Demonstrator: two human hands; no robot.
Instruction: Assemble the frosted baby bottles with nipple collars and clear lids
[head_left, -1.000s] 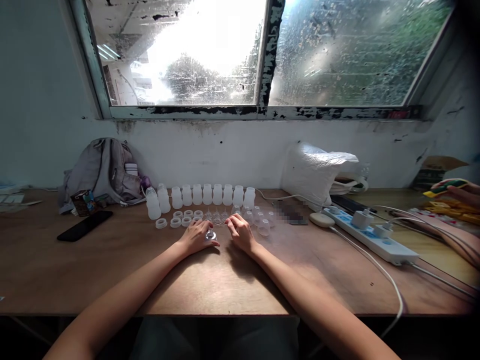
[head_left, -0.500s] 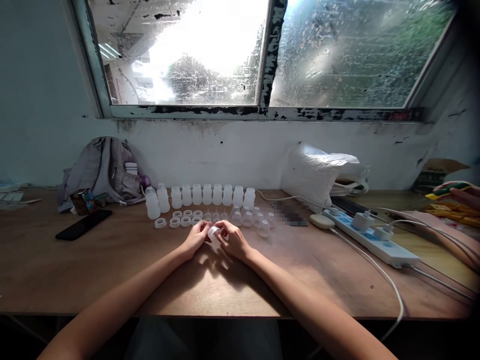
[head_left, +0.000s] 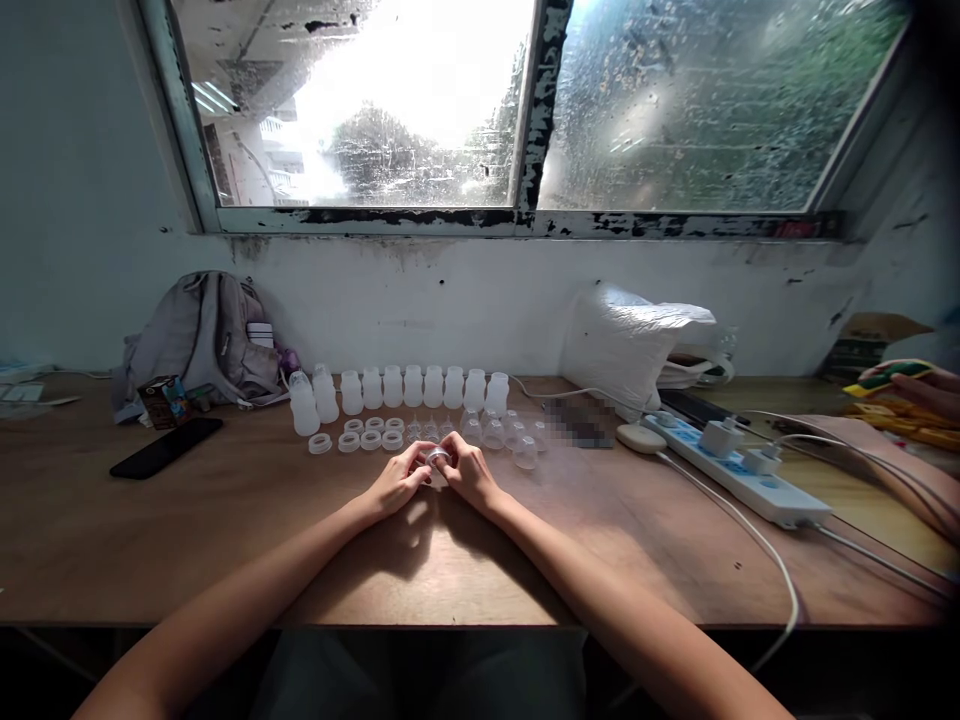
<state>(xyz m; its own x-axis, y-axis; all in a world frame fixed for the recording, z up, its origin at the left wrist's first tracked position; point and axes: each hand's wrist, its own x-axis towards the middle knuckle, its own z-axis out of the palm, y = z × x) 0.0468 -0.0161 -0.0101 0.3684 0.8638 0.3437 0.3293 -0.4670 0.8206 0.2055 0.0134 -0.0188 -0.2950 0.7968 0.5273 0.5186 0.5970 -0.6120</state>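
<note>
Between my two hands, low over the table, is a small white ring (head_left: 437, 456). My left hand (head_left: 397, 481) grips its left side and my right hand (head_left: 466, 474) its right side. Behind them, several clear nipples (head_left: 430, 430) stand on the table. White rings (head_left: 371, 439) lie in two short rows to the left, with one more ring (head_left: 319, 443) farther left. Clear domed caps (head_left: 493, 433) are grouped to the right. A row of frosted bottles (head_left: 412, 387) stands at the back, and two bottles with tops (head_left: 304, 405) are at its left end.
A grey backpack (head_left: 210, 340) and black phone (head_left: 166, 448) lie left. On the right are a white bag (head_left: 619, 345), a round white device (head_left: 640, 439), a power strip (head_left: 750, 480) with cables, and another person's hand (head_left: 919, 390) holding a green and yellow item.
The ring has turned in my fingers and moved slightly right and up. My right hand's fingers have closed in around it, and my left fingers have shifted along its side.
</note>
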